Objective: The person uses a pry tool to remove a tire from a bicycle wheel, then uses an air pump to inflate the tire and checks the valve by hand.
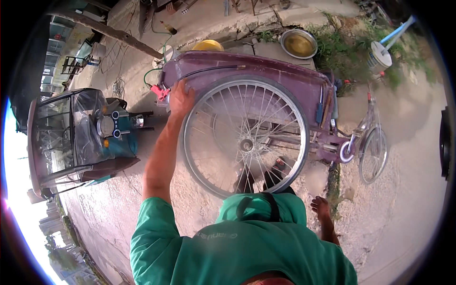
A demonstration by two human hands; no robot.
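A purple cargo tricycle [285,83] lies tipped on its side on the gravel, with one big spoked wheel [244,135] facing up at me. My left hand [181,98] reaches forward and grips the purple fender edge at the wheel's upper left, beside a red fitting [159,91] and a black cable. Down by my side, my right hand [321,207] hangs empty with loosely curled fingers, near the wheel's lower right. My green shirt hides the ground just below the wheel; dark sandalled feet show through the spokes.
A small teal three-wheeled vehicle [85,137] with a windscreen stands at the left. Behind the tricycle are a metal bowl of yellowish liquid [298,43], a yellow basin [207,45] and a white bucket [380,56] by grass. The tricycle's small front wheel [373,154] sticks out at the right.
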